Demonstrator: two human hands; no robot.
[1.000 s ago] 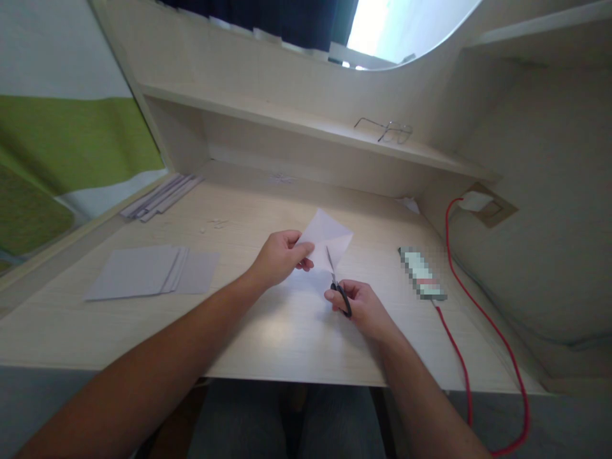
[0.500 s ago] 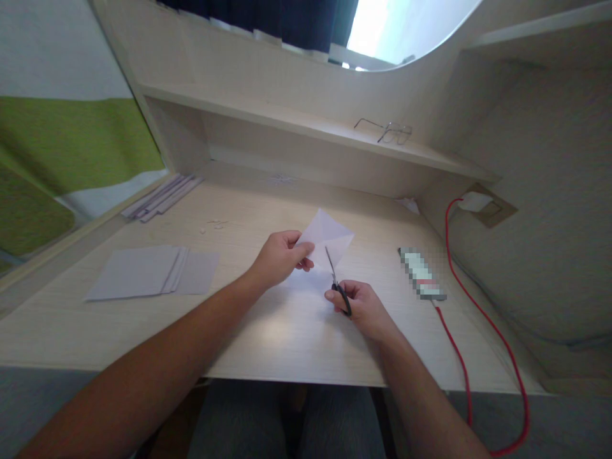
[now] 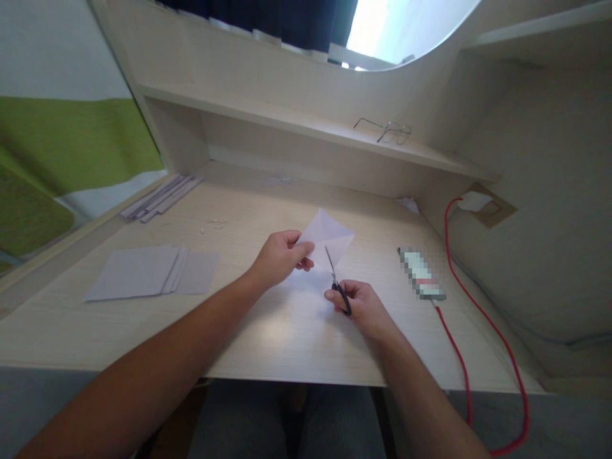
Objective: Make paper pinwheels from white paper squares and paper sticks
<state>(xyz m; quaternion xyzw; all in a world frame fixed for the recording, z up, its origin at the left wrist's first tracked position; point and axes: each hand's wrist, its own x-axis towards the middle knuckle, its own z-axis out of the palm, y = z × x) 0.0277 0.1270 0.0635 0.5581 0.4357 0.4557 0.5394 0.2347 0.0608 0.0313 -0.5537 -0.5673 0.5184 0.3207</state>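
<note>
Between thumb and fingers, my left hand [image 3: 285,258] pinches the left corner of a creased white square of paper [image 3: 327,228], held up in the air with one corner pointing away from me. My right hand [image 3: 361,305] grips the black handles of a pair of scissors [image 3: 341,298]. The scissors' blades point away from me and overlap the lower part of the paper, close to my left thumb. Whether the blades are cutting into the sheet or only lie against it, I cannot tell.
Stacked white paper sheets [image 3: 138,271] lie left, with paper strips [image 3: 165,196] behind them. Small scraps [image 3: 217,224] are nearby. A phone [image 3: 421,274] with a red cable [image 3: 497,325] lies right. Glasses [image 3: 396,132] rest on the shelf [image 3: 287,118]. A white cut-paper shape [image 3: 282,180] sits behind.
</note>
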